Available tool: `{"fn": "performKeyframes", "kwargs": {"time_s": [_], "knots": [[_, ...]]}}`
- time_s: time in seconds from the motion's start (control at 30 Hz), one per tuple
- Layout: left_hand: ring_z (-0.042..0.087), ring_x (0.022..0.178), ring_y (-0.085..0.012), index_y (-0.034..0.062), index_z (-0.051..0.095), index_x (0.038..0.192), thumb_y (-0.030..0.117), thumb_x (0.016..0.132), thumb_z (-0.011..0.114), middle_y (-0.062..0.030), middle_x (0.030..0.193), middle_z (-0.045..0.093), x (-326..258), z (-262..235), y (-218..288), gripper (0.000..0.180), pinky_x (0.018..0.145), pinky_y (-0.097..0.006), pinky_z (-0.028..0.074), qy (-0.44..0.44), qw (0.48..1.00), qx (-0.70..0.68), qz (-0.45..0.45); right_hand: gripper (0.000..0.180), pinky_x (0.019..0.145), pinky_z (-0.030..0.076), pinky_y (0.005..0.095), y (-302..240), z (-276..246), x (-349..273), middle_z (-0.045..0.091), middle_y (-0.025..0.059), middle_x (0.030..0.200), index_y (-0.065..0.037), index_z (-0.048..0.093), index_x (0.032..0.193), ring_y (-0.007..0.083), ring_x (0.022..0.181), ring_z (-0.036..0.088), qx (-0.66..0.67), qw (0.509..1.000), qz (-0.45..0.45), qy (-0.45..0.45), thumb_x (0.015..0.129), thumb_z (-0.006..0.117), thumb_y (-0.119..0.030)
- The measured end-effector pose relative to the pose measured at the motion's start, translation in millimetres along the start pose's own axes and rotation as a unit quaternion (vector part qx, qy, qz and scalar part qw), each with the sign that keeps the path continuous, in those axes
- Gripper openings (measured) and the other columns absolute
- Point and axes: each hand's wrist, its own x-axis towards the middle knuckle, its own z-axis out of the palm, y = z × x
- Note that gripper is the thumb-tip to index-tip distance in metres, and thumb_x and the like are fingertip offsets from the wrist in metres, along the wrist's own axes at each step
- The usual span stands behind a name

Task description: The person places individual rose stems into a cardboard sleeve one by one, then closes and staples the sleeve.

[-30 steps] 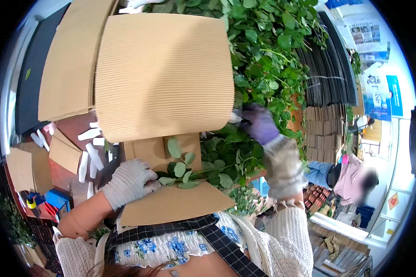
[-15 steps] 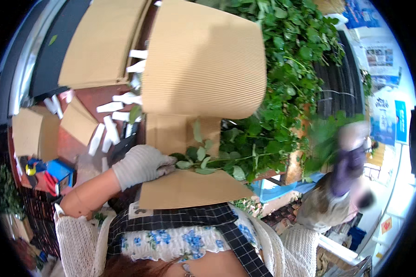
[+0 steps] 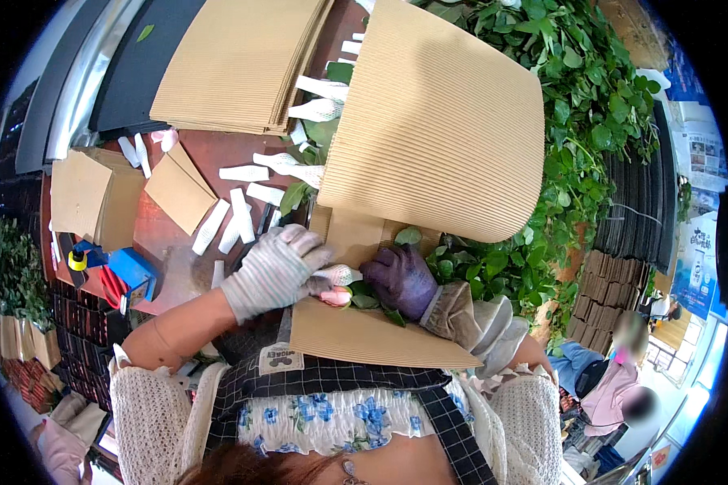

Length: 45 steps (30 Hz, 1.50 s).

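My left hand (image 3: 273, 271), in a whitish knit glove, has its fingers closed against a rose in a white foam net sleeve (image 3: 344, 276). Just below that sleeve shows a bare pink rose head (image 3: 336, 297). Close on the right is my right hand (image 3: 399, 279), in a purple glove with a loose grey-beige cuff. It is curled closed around rose stems, which it mostly hides; green leaves (image 3: 395, 318) poke out around it. Both hands are over corrugated brown cardboard, between a front flap (image 3: 372, 338) and a large raised sheet (image 3: 433, 121).
Loose white foam net sleeves (image 3: 241, 214) lie on the reddish table, left of the raised sheet. Behind them are stacked cardboard sheets (image 3: 230, 65). Small cards (image 3: 97, 202), red scissors (image 3: 113, 284) and a blue box (image 3: 134, 271) sit at left. Leafy stems (image 3: 586, 153) heap up at right.
My right hand has come in from the far right, where it was blurred with leafy greenery, to beside my left hand. Rose heads now show at my left fingertips. The whole view has shifted.
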Motion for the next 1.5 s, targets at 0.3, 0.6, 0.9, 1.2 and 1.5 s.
{"fn": "performKeyframes", "kwargs": {"time_s": [0.3, 0.6, 0.9, 1.2, 1.5], "knots": [[0.058, 0.075, -0.0321, 0.0058, 0.063, 0.073, 0.033, 0.082, 0.061, -0.0125, 0.074, 0.058, -18, -40, -19, 0.028, 0.070, -0.043, 0.047, -0.186, 0.981, -0.001, -0.061, 0.014, 0.073, 0.047, 0.0456, -1, 1, 5, 0.058, 0.0115, 0.088, -0.011, 0.063, 0.089, 0.0315, 0.085, 0.058, 0.016, 0.999, 0.025, -0.016, 0.077, 0.058, -0.017], [0.063, 0.068, -0.0313, 0.0205, 0.064, 0.114, 0.040, 0.087, 0.057, -0.0125, 0.074, 0.064, 5, -53, 22, 0.034, 0.061, -0.044, 0.050, -0.185, 0.981, -0.052, -0.002, 0.018, 0.068, 0.049, 0.0459, -11, -5, 8, 0.058, 0.0124, 0.087, -0.012, 0.061, 0.095, 0.0310, 0.079, 0.060, -0.076, 0.997, 0.005, -0.016, 0.081, 0.054, -0.019], [0.064, 0.073, -0.0291, 0.0178, 0.066, 0.109, 0.041, 0.084, 0.059, -0.0100, 0.078, 0.063, 23, -15, 13, 0.035, 0.063, -0.042, 0.050, -0.155, 0.986, -0.047, 0.049, 0.023, 0.060, 0.050, 0.0444, -15, -27, -6, 0.062, 0.0114, 0.082, -0.013, 0.059, 0.104, 0.0303, 0.071, 0.063, -0.082, 0.994, 0.000, -0.077, 0.082, 0.054, -0.019], [0.060, 0.083, -0.0291, 0.0129, 0.066, 0.099, 0.040, 0.084, 0.057, -0.0106, 0.088, 0.059, 29, 2, 14, 0.032, 0.068, -0.043, 0.048, -0.172, 0.984, -0.040, 0.010, 0.007, 0.065, 0.053, 0.0389, 19, -147, -75, 0.065, 0.0112, 0.080, -0.010, 0.068, 0.083, 0.0278, 0.070, 0.064, 0.007, 0.915, 0.224, 0.335, 0.080, 0.066, -0.016], [0.059, 0.086, -0.0297, 0.0135, 0.067, 0.102, 0.042, 0.081, 0.060, -0.0125, 0.090, 0.060, 45, -13, 14, 0.036, 0.070, -0.043, 0.049, -0.216, 0.975, -0.026, 0.037, 0.020, 0.082, 0.051, 0.0379, 118, -129, -65, 0.068, 0.0137, 0.099, -0.007, 0.068, 0.102, 0.0281, 0.092, 0.065, -0.041, 0.914, 0.387, 0.110, 0.086, 0.055, -0.005]]}}
